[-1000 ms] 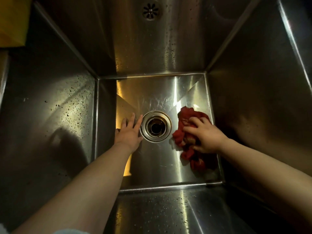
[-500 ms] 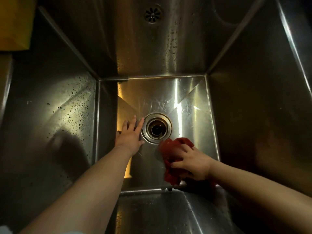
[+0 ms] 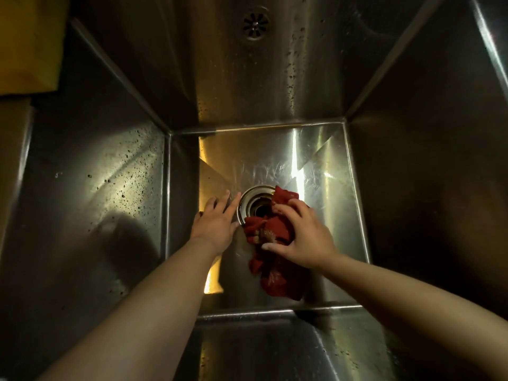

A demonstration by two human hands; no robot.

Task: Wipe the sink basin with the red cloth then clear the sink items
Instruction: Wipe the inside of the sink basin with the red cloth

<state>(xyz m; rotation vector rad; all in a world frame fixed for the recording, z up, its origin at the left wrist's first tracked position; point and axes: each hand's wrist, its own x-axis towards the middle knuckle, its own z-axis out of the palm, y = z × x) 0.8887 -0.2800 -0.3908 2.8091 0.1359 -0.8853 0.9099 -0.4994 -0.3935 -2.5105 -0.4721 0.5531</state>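
Looking down through the head camera, I see my right hand bunched over the red cloth. Its fingers curl across the top of the wad and the thumb tucks against the near side, so they are clamped on the fabric. The cloth lies on the floor of the sink basin. Its far edge laps over the rim of the drain just ahead of those fingertips, and a loose tail runs back under the wrist toward me.

My left hand lies flat on the steel across the drain from the right fingers. Its own fingers are straight and a little apart, the tips just beside the drain rim, holding nothing. Well beyond both sets of fingers, up the far wall, is a small overflow grate. A yellow thing shows past the left wall, too dim for me to name.

I judge the cloth to be soft, light and probably damp. It should fold and drag rather than move as one piece, and the loose tail could snag in the drain. The best hold is the thick middle of the wad, with the palm pressing down. The steel looks wet, so a braced hand may slip.
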